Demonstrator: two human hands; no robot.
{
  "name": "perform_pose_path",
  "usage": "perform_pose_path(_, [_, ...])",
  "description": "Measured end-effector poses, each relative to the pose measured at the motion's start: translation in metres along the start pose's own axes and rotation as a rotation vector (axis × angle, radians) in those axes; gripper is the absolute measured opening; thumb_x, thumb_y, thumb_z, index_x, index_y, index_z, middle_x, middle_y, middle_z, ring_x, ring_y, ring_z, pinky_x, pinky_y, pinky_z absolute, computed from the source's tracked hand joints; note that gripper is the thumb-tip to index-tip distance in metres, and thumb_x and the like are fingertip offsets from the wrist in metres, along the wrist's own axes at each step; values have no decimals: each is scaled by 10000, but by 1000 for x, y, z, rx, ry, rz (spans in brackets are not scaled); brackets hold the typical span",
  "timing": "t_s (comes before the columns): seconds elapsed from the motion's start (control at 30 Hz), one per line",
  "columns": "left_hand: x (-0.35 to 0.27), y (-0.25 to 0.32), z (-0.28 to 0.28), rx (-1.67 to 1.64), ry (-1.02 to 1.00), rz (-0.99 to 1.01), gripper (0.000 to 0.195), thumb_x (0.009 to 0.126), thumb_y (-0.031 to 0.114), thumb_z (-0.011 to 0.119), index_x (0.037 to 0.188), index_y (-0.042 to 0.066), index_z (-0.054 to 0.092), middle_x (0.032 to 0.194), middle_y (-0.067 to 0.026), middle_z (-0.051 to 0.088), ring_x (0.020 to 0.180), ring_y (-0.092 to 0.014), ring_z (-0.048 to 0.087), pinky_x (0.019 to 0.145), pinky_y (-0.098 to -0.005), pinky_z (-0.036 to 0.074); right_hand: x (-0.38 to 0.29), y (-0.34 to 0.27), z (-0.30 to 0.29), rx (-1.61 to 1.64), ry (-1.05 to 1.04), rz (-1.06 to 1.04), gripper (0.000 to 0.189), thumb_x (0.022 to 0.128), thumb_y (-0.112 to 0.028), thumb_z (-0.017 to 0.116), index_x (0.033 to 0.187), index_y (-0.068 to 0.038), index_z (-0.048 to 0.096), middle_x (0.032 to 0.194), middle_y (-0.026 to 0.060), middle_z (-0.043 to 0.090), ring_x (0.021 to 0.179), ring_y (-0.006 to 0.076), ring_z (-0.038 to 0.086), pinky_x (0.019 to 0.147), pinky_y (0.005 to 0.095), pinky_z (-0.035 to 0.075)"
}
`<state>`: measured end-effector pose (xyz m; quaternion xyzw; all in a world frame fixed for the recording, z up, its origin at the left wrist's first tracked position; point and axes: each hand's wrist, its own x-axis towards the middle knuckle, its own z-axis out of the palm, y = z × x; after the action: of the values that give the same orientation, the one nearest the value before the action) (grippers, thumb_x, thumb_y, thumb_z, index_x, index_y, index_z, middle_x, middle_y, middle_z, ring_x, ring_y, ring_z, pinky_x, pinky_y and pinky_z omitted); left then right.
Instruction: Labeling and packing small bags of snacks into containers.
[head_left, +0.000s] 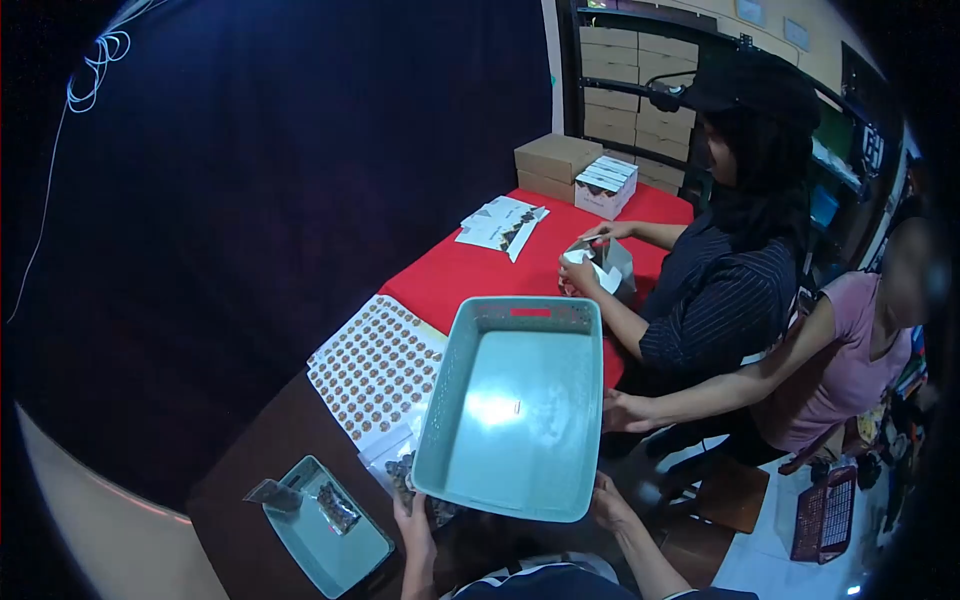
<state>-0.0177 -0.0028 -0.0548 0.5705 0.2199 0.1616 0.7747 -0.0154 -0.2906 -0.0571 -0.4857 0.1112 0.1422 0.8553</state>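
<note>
A large pale-green plastic basket (517, 442) with perforated walls is held up in front of me, nothing in it. My left hand (416, 521) grips its near left corner. At the near right corner my right hand (611, 504) holds the side, its fingers partly hidden behind the wall. A co-worker's hand (631, 412) reaches to the basket's right wall, higher up. Behind the left wall, a clear plastic bag (401, 469) of dark pieces is partly covered. Printed sheets of round stickers (375, 367) lie beyond it.
A smaller green basket (337, 559) with a filled clear packet (337, 510) sits at lower left. On the red tablecloth (435, 277) are flat printed cartons (502, 225), brown boxes (559, 157) and a white box (607, 191). A second co-worker handles an open carton (611, 266).
</note>
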Motion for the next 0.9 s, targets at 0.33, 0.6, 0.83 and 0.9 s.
perform_pose_path(0.33, [-17,-1,35,30,-178,-22,458,832,76,556,1240,-33,378,1170,-108,493,1049,-169,484,902,-277,368,4,-35,-45,-5,194,195,487,860,-287,516,1235,-2,388,1225,108,443,1064,208,485,852,350,434])
perform_pose_path(0.6, [-2,20,66,-19,-200,-32,438,829,113,583,1205,-24,407,1130,-91,508,1015,-141,487,880,-264,376,19,-31,-81,-34,67,-344,392,919,-262,410,1233,-27,393,1247,92,425,1100,228,412,937,358,348])
perform_pose_path(0.83, [-13,26,69,-14,-333,-1,454,824,121,587,1209,-33,401,1138,-91,501,1050,-153,462,924,-271,340,24,-22,9,-742,-75,-57,214,836,-69,520,1039,-2,505,956,78,557,825,135,538,674,242,447])
perform_pose_path(0.9, [-20,32,65,43,-338,25,438,826,118,584,1201,-25,409,1140,-84,502,1049,-148,464,926,-269,339,27,-14,41,-662,-201,-32,133,843,-67,516,956,-12,562,851,49,587,750,95,547,643,220,444])
